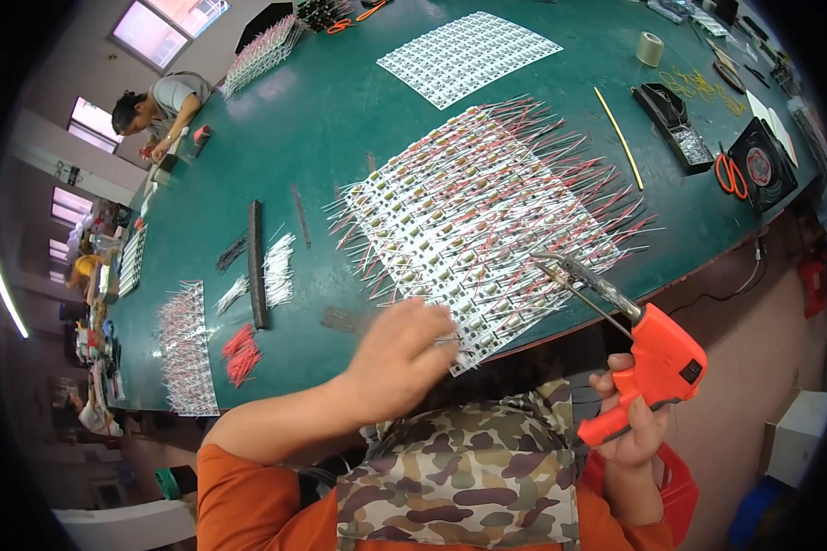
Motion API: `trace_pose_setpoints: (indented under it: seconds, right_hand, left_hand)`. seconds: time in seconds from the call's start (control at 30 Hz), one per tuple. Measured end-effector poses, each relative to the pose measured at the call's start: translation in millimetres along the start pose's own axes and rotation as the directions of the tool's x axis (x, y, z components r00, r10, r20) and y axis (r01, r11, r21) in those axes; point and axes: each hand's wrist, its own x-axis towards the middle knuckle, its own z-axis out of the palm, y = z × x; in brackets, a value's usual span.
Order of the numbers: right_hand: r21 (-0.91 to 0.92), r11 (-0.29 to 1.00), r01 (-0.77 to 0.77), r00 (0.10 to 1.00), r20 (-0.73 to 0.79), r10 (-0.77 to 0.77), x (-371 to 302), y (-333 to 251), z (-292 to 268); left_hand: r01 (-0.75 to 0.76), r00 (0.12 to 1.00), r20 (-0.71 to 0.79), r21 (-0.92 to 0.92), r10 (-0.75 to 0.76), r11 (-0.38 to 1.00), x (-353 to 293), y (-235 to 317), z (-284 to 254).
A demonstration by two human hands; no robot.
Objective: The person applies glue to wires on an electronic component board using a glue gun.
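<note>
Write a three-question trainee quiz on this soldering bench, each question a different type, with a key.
1. True or false: the right hand holds an orange soldering gun.
2. The left hand rests at which edge of the wired circuit board panel? A) near edge B) far edge C) it is off the table
3. Fill in: the table top is ____ in colour.

Key: 1 true; 2 A; 3 green.

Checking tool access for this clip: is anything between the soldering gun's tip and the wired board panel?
Nothing visible. The orange soldering gun in the right hand has its tip over the wired board panel, with no object between. The left hand touches the panel's near edge, left of the tip.
</note>
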Motion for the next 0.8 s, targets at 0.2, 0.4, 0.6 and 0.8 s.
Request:
trace_pose_setpoints:
  seconds: [0.2,0.4,0.6,0.8]
  right_hand:
    - [-0.064,0.997,-0.034,0.999,0.026,0.036,-1.2,-5.0,4.6]
    - [-0.225,0.972,0.061,0.967,0.256,-0.001,21.0,2.4,38.7]
    - [-0.427,0.895,0.129,0.885,0.456,0.090,43.7,8.2,68.7]
    - [-0.354,0.934,-0.059,0.830,0.502,0.243,33.7,14.6,71.0]
  left_hand:
    - [0.596,0.758,0.160,-0.563,-0.632,0.573,-0.4,-14.7,-27.4]
    - [0.656,0.657,0.581,-0.755,-0.481,-0.015,25.0,4.7,-40.1]
    - [0.708,0.618,0.746,-0.665,-0.246,-0.237,33.8,20.2,-25.7]
    - [0.694,0.640,0.742,-0.670,-0.201,-0.262,32.1,22.4,-18.1]
